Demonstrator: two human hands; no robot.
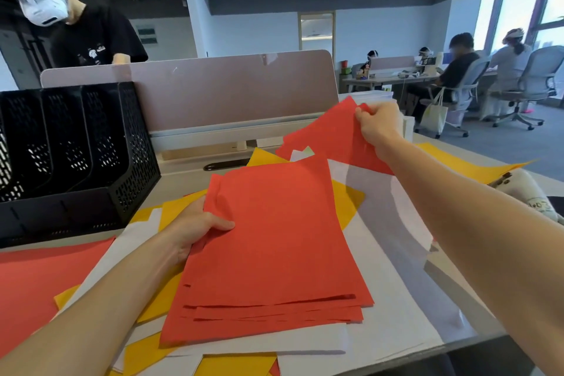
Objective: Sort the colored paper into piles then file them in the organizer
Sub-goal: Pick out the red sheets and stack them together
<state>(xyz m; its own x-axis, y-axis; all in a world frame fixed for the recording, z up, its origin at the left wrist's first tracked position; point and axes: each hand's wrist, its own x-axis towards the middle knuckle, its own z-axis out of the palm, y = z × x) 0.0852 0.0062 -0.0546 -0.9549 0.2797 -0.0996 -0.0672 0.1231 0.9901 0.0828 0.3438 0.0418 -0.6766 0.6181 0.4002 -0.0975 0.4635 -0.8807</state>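
A person sorts red paper out of a mixed spread on a desk, both hands holding red sheets.

At far left the black mesh organizer stands upright on the desk, its slots showing no paper, with a loose red sheet lying flat in front of it. The left hand grips the left edge of a stack of red paper, thumb on top and fingers curled beneath, above scattered yellow sheets and white sheets. Further right, the right hand pinches the far corner of a single red sheet between curled fingers and thumb, holding that end raised over the pile. Beyond the pink divider, another person stands.
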